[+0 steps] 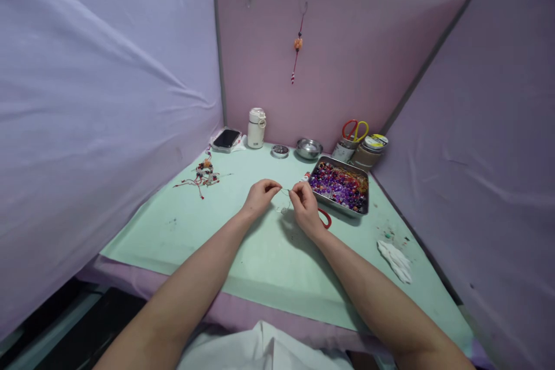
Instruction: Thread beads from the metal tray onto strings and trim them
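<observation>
Over the middle of the pale green table [208, 243], my left hand [260, 196] and my right hand [304, 206] face each other, a small gap apart. Both pinch a thin, dark greenish cord [284, 189] between thumb and forefinger. The cord spans the gap, and a loose part hangs below toward the tabletop. A small clear item lies under it, too faint to name. Beside my right hand, partly covered by it, is a red scissors handle [325, 218]. A metal tray [347, 212] of purple, red and dark beads stands just right of that hand.
Beaded red-cord strands [207, 174] lie at left. Along the back stand a phone [226, 139], a white bottle [256, 129], a small round tin [280, 152], a steel bowl [309, 149] and jars with scissors [355, 130]. A white cloth [395, 261] lies right. A beaded pendant [298, 44] hangs behind.
</observation>
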`<action>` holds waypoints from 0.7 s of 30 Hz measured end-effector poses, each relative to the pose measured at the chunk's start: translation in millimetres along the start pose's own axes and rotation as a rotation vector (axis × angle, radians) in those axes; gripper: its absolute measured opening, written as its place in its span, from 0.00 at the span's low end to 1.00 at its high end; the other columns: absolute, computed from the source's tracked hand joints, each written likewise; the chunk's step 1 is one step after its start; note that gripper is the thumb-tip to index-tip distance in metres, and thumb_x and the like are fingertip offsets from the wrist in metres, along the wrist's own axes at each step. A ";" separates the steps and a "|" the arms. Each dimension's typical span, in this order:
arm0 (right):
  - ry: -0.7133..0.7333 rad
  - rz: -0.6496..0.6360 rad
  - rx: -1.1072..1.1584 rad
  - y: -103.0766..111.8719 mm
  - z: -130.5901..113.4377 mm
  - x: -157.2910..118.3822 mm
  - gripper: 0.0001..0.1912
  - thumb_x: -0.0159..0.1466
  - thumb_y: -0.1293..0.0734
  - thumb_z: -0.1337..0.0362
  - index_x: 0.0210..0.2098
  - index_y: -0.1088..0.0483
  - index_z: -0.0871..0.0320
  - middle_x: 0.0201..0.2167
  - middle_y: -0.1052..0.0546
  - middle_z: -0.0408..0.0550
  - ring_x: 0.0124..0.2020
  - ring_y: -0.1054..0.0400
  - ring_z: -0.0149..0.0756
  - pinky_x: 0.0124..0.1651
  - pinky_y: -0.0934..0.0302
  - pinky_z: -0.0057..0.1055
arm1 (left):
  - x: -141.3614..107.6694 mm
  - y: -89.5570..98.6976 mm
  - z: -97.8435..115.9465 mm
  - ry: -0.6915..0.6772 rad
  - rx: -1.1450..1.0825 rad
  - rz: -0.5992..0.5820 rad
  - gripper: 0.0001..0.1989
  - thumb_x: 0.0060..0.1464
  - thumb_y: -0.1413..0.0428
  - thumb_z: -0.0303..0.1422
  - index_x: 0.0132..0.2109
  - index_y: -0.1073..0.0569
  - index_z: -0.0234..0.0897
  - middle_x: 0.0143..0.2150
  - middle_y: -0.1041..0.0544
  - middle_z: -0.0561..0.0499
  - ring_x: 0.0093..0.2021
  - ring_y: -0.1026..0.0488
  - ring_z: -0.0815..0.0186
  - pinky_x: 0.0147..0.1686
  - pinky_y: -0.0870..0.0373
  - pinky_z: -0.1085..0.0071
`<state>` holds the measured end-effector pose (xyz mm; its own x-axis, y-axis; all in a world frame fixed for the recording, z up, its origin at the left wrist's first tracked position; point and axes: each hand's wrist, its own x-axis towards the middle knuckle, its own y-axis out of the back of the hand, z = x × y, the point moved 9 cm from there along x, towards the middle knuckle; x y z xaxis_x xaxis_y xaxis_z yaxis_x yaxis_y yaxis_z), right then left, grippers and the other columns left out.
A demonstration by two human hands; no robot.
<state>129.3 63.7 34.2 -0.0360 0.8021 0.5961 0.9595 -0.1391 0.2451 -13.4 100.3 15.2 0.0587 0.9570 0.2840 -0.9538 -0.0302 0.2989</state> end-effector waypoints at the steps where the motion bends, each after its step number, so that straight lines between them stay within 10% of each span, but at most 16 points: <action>1: 0.024 -0.020 0.002 -1.9 -3.6 -0.9 0.06 0.64 0.40 0.64 0.29 0.41 0.55 0.30 0.38 0.43 0.31 0.43 0.33 0.35 0.47 0.32 | 0.3 -0.3 -1.4 0.008 -0.006 -0.003 0.08 0.50 0.45 0.32 0.34 0.23 0.34 0.36 0.21 0.46 0.37 0.27 0.64 0.41 0.33 0.68; 9: 0.003 -0.091 0.039 -10.5 0.0 -2.9 0.07 0.63 0.40 0.62 0.29 0.40 0.55 0.29 0.38 0.43 0.31 0.43 0.33 0.35 0.47 0.32 | -0.4 -1.8 -9.6 0.105 0.005 -0.011 0.05 0.47 0.45 0.27 0.32 0.23 0.34 0.33 0.22 0.47 0.35 0.28 0.66 0.40 0.34 0.69; 21: -0.384 0.110 0.191 5.3 62.2 0.1 0.09 0.57 0.37 0.57 0.29 0.40 0.54 0.22 0.39 0.38 0.24 0.45 0.31 0.27 0.48 0.29 | -19.1 -27.0 -34.2 0.603 -0.654 -0.269 0.10 0.57 0.47 0.29 0.34 0.24 0.28 0.32 0.25 0.45 0.28 0.30 0.75 0.28 0.34 0.79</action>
<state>151.8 99.1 -12.1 0.1414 0.9511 0.2747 0.9875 -0.1551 0.0290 1.2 92.7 -29.4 0.3140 0.9017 -0.2971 -0.9175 0.2078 -0.3392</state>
